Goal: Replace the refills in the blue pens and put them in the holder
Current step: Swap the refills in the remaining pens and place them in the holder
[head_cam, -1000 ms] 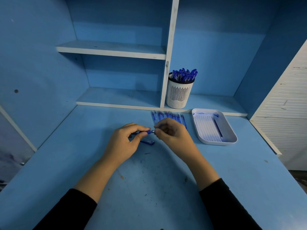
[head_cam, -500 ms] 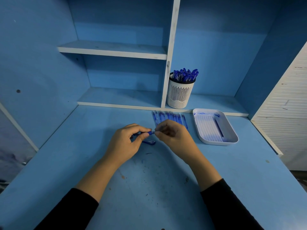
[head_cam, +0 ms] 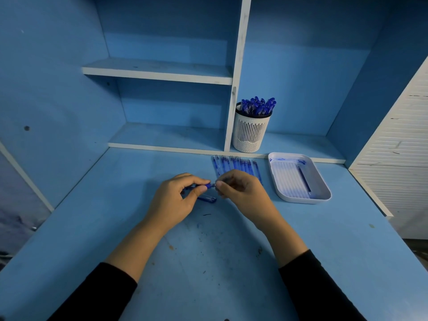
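My left hand (head_cam: 176,200) grips a blue pen barrel (head_cam: 206,186) just above the desk. My right hand (head_cam: 238,191) pinches the pen's small tip end, and the two hands meet at that spot. A blue pen cap (head_cam: 207,199) lies on the desk under my hands. Behind my right hand a row of several blue refills (head_cam: 234,164) lies side by side. The white slotted holder (head_cam: 251,133) stands on the low shelf, with several blue pens (head_cam: 258,106) in it.
A white tray (head_cam: 324,198) on the right holds one dark refill (head_cam: 304,179). The blue desk (head_cam: 208,262) is walled by shelves behind and a panel on the left. A white slatted door (head_cam: 398,163) stands at the right.
Both hands stay on the pen at the same spot; my right fingers shift slightly at the tip. Nothing else has moved.
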Available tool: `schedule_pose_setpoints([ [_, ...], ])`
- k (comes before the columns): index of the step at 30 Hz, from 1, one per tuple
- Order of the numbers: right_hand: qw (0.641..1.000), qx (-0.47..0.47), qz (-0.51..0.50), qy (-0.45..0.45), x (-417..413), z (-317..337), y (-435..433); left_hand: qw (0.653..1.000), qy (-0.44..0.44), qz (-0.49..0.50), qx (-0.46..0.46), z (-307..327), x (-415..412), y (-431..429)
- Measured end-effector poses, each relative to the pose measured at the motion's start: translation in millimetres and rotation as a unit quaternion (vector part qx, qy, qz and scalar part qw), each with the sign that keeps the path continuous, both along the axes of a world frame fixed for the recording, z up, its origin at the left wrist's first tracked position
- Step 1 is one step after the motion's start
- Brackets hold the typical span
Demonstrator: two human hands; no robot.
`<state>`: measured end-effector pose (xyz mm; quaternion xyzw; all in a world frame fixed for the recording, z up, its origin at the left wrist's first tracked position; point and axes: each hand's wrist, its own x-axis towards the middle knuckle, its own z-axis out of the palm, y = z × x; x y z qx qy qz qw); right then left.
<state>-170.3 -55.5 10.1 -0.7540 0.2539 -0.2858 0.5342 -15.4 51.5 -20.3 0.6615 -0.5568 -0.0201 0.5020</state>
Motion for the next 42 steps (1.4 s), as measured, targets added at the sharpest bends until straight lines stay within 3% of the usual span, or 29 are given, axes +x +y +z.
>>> schedule_pose_setpoints([
  [11, 0.997, 0.06, -0.03, -0.03, -10, 5, -13, 1.0, 0.018, 0.021, -0.008, -1, 4, 0],
  [17, 0.981, -0.119, -0.015, 0.153, -10, -6, -11, 1.0, 0.015, 0.026, -0.004, -1, 4, 0],
  [21, 0.955, -0.217, 0.0, 0.2, -3, -11, -5, 1.0, -0.001, 0.025, 0.005, -2, 5, 0],
  [24, 0.952, -0.225, 0.007, 0.206, -3, -12, -6, 1.0, -0.001, 0.025, 0.01, -2, 4, 1],
  [27, 0.967, -0.177, -0.006, 0.185, -7, -8, -8, 1.0, -0.001, 0.025, 0.013, -2, 4, 1],
  [31, 0.992, -0.092, -0.046, 0.066, -6, -2, -5, 1.0, -0.009, 0.018, 0.02, -1, 2, 1],
  [37, 0.994, -0.093, -0.048, 0.026, 1, -1, 0, 0.999, -0.022, 0.017, 0.019, 0, 0, 0],
  [42, 0.991, -0.041, -0.126, -0.022, -6, 2, -14, 0.999, -0.014, 0.032, 0.001, 1, 2, 2],
])
